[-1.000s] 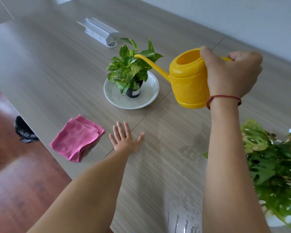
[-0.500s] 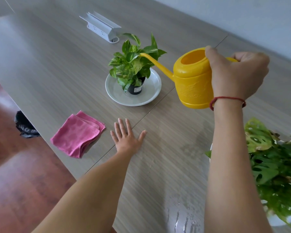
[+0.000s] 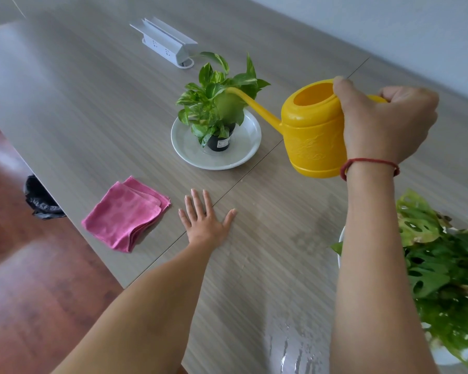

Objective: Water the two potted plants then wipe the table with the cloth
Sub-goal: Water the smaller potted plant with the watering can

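Observation:
My right hand (image 3: 384,122) grips the handle of a yellow watering can (image 3: 311,133), held above the table with its spout tip among the leaves of a small green plant (image 3: 216,103). That plant stands in a black pot (image 3: 219,143) on a white plate (image 3: 243,152). My left hand (image 3: 204,220) lies flat on the wooden table (image 3: 92,103), fingers spread, holding nothing. A folded pink cloth (image 3: 125,214) lies just left of it. A second, larger plant (image 3: 443,265) with holed leaves is at the right edge, partly hidden by my right arm.
A white power socket block (image 3: 164,43) sits on the table behind the small plant. Water is pooled on the table (image 3: 292,352) near the bottom. A black bag (image 3: 39,198) lies on the reddish floor past the table's left edge.
The can has stayed at the small plant, its spout tip now a little deeper among the leaves. My left hand has not moved. The view has shifted slightly.

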`<state>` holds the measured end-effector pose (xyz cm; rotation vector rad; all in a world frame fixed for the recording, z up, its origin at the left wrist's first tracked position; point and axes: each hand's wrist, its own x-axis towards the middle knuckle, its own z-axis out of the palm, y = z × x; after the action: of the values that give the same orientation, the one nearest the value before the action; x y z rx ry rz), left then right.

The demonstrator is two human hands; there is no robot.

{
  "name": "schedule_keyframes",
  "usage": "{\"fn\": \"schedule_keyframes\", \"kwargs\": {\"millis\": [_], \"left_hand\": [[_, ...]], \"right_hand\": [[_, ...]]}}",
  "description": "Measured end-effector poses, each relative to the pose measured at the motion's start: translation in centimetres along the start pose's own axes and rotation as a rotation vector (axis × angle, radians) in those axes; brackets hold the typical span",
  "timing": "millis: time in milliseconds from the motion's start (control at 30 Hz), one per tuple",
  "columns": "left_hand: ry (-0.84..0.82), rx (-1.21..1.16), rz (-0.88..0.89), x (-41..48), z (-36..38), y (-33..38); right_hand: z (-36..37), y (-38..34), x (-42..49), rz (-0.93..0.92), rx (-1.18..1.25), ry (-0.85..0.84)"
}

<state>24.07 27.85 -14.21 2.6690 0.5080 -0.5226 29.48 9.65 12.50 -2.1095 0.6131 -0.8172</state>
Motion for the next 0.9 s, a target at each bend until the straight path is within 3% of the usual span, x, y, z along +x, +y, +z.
{"fn": "schedule_keyframes", "kwargs": {"millis": [900], "left_hand": [[-0.042, 0.003, 0.004, 0.1, -0.3, -0.1]], "right_hand": [[0.1, -0.4, 0.1, -0.021, -0.02, -0.008]]}}
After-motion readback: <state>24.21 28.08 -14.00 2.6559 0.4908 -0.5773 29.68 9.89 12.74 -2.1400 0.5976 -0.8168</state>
